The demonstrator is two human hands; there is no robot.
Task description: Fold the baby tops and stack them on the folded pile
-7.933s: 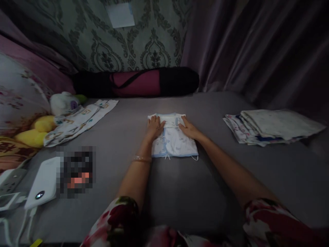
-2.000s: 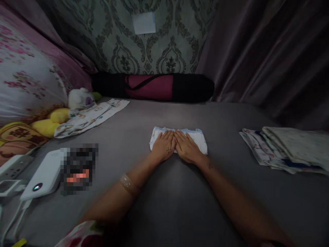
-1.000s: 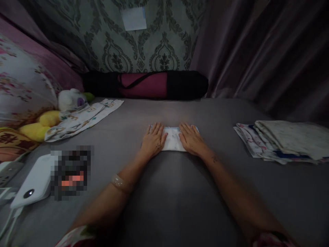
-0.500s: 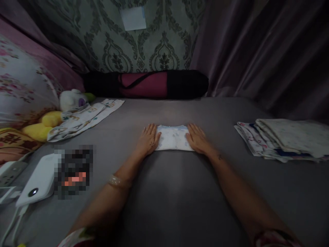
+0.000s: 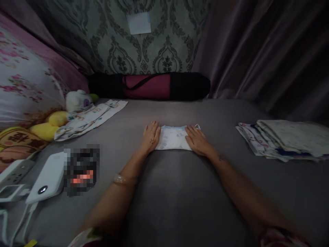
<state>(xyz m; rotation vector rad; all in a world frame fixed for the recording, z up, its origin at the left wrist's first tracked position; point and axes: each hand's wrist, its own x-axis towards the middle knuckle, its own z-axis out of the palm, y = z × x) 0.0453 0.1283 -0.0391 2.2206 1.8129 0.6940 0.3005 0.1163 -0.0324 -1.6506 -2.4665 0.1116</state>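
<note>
A small folded white cloth [image 5: 173, 138] with faint prints and a light blue upper edge lies flat on the grey sheet [image 5: 174, 192]. My left hand [image 5: 151, 138] rests flat at the cloth's left end, fingers stretched out and pointing away from me. Over the right end lies my right hand [image 5: 197, 140], its fingers extended and its palm down. A small white loop of the cloth shows just beyond the right fingers. Neither hand grips anything.
Folded cloths [image 5: 290, 139] are stacked at the right. A printed cloth [image 5: 92, 118] and plush toys [image 5: 77, 100] lie at the left, with a white power bank [image 5: 48, 178], cables and a power strip [image 5: 17, 171] nearer. A black and maroon bag [image 5: 147, 85] lies along the wall.
My right hand has shifted slightly inward over the cloth, and a white loop now shows behind its fingers. The view has turned a little to the left.
</note>
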